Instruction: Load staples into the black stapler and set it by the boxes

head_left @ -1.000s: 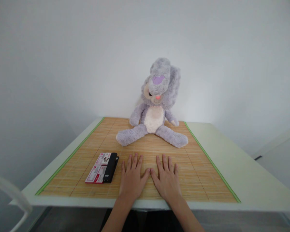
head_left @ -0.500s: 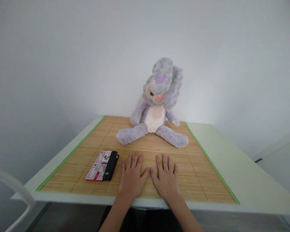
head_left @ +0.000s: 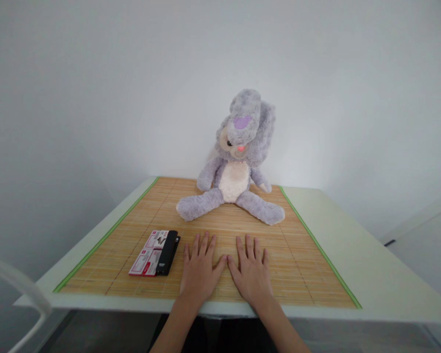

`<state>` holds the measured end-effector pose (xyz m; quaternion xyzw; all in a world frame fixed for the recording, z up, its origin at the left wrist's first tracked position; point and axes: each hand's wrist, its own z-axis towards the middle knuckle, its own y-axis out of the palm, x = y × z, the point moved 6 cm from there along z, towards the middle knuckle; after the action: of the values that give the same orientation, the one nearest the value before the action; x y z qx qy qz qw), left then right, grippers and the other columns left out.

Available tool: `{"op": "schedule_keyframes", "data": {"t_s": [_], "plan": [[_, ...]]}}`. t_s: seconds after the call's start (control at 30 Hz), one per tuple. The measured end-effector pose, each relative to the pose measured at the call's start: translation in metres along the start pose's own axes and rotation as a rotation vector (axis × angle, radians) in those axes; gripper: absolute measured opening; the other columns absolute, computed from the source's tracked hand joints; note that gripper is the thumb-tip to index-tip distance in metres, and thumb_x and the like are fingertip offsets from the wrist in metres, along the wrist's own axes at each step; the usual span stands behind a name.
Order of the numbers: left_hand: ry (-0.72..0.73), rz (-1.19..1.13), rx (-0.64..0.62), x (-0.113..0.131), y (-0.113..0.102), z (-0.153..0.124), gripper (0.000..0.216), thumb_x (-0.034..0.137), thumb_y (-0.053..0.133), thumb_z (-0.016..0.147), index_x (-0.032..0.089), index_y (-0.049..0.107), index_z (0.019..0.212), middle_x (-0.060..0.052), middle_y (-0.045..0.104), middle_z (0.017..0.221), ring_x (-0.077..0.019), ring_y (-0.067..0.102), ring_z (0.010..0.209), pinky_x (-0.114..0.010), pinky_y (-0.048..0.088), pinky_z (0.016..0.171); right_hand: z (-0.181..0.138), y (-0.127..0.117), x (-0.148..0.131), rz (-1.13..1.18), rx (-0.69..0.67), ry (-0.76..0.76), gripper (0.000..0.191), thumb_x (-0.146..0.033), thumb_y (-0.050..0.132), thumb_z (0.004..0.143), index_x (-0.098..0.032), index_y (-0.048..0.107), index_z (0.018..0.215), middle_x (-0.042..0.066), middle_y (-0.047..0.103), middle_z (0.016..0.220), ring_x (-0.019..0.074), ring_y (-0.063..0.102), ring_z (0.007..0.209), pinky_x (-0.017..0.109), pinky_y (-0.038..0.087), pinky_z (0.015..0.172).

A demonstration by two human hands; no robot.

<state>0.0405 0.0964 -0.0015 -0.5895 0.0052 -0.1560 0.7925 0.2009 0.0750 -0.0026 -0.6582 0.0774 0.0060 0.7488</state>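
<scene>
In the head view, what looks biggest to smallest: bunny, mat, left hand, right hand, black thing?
1. Mat
2. Bunny
3. Left hand and right hand: too alike to rank
4. Black thing

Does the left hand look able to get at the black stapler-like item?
Probably yes: the left hand lies flat on the bamboo mat beside the black stapler-like item, with bare mat between them.

From here I see a tan slatted mat point(head_left: 301, 255), green-edged, lying flat; on its left half, toward its near edge, I make out a black stapler point(head_left: 166, 254) against a red-and-white printed card point(head_left: 149, 255).
</scene>
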Motion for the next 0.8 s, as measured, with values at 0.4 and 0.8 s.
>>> {"op": "schedule_keyframes", "data": {"t_s": [0.4, 0.8], "plan": [[0.009, 0.024, -0.008, 0.0006, -0.0005, 0.0006, 0.065, 0.059, 0.038, 0.101, 0.03, 0.036, 0.159, -0.005, 0.029, 0.17, -0.0354, 0.02, 0.157, -0.063, 0.018, 0.125, -0.0002, 0.0008, 0.0004, 0.006, 0.048, -0.037, 0.071, -0.061, 0.03, 0.103, -0.025, 0.025, 0.164, 0.009, 0.016, 0.172, 0.0351, 0.013, 0.159, 0.058, 0.009, 0.124], [0.017, 0.02, 0.008, 0.0002, 0.001, 0.0004, 0.065, 0.058, 0.04, 0.101, 0.03, 0.035, 0.16, -0.005, 0.028, 0.17, -0.0352, 0.02, 0.157, -0.063, 0.019, 0.124, 0.0006, 0.0023, 0.0008, 0.006, 0.04, -0.03, 0.071, -0.061, 0.03, 0.103, -0.025, 0.023, 0.164, 0.008, 0.015, 0.173, 0.035, 0.012, 0.159, 0.058, 0.008, 0.125]]}}
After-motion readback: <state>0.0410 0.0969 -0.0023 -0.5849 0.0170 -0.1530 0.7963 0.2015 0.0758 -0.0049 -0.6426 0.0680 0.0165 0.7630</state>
